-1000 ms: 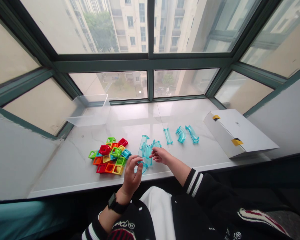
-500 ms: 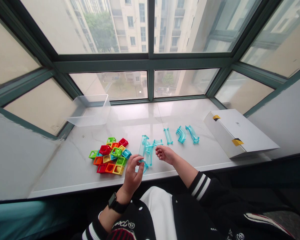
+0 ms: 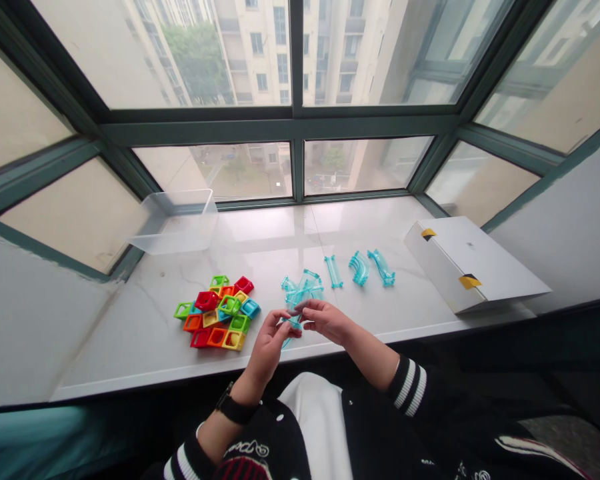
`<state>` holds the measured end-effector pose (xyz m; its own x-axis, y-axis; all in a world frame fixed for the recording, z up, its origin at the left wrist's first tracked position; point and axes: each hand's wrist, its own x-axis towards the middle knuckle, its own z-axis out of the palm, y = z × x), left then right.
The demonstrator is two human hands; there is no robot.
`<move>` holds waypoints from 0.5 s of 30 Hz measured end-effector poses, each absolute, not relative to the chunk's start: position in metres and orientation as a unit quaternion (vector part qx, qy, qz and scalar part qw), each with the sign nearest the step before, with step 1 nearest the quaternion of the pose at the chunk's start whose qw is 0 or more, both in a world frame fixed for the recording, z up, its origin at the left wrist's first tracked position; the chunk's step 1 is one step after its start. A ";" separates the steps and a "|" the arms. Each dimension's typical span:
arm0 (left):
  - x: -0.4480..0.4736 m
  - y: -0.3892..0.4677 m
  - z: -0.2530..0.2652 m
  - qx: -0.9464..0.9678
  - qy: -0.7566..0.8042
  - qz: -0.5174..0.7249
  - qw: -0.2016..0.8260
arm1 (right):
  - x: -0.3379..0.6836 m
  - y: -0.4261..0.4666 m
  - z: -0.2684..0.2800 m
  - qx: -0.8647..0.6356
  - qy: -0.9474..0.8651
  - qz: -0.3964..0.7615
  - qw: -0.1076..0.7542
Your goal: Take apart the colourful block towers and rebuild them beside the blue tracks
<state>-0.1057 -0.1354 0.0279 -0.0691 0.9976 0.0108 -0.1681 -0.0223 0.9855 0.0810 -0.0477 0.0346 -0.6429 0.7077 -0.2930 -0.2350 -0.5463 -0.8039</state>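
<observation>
Near the front edge of the sill, my left hand [image 3: 271,337] pinches a clear blue track piece [image 3: 295,323] by its lower end. My right hand [image 3: 326,320] has its fingers closed on the same piece from the other side. Fingers cover much of it. Just beyond lies a small heap of clear blue track pieces [image 3: 307,283]. To the right of the heap are a straight track piece [image 3: 333,272], a curved track piece [image 3: 360,268] and a bent track piece [image 3: 381,268], set apart from each other.
Left of my hands is a pile of coloured hollow blocks [image 3: 217,313] in red, orange, yellow, green and blue. A clear plastic bin [image 3: 180,227] stands at the back left. At the right is a white box [image 3: 475,260] with yellow-black tabs. Windows line the back.
My right hand has moved left to meet my left hand and now grips the track piece too. The piece has tipped down from its upright pose.
</observation>
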 end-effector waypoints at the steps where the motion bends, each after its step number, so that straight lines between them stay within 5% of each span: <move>1: -0.105 -0.135 0.028 0.446 0.472 0.556 0.519 | 0.080 -0.047 0.032 -0.323 -0.388 0.811 0.296; 9: -0.103 -0.135 0.033 0.567 0.565 0.483 0.354 | 0.083 -0.043 0.023 -0.356 -0.508 0.708 0.337; 15: -0.099 -0.135 0.035 0.571 0.559 0.474 0.370 | 0.080 -0.048 0.025 -0.359 -0.537 0.677 0.352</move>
<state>-0.0989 -0.1350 0.0351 -0.0746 0.9891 0.1272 0.2881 -0.1008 0.9523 0.0797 -0.0483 0.0250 -0.4940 0.8626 -0.1087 -0.0905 -0.1753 -0.9803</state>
